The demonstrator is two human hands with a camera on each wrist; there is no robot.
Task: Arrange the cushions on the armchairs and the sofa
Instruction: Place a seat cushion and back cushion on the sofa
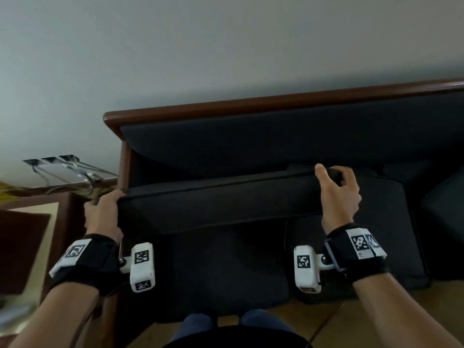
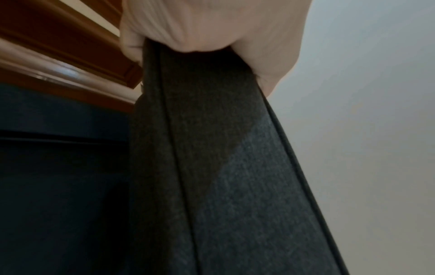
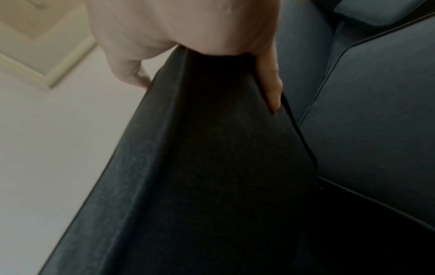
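A large dark grey cushion point(image 1: 213, 207) is held up on edge over the left seat of the sofa point(image 1: 276, 101), which has a brown wooden frame. My left hand point(image 1: 104, 209) grips the cushion's left end; the left wrist view shows the fingers curled round the cushion's edge point(image 2: 212, 130). My right hand point(image 1: 336, 192) grips the top edge near the right end, thumb on the near side, and the right wrist view shows the cushion point(image 3: 212, 148) pinched in it. A dark back cushion point(image 1: 251, 139) leans against the sofa back behind.
Another seat cushion point(image 1: 391, 222) lies on the sofa to the right, with one more dark cushion point(image 1: 444, 204) at the far right. A wooden side table point(image 1: 30, 202) with cables stands left of the sofa. The grey wall point(image 1: 200, 46) rises behind. Wooden floor point(image 1: 351, 320) lies at my feet.
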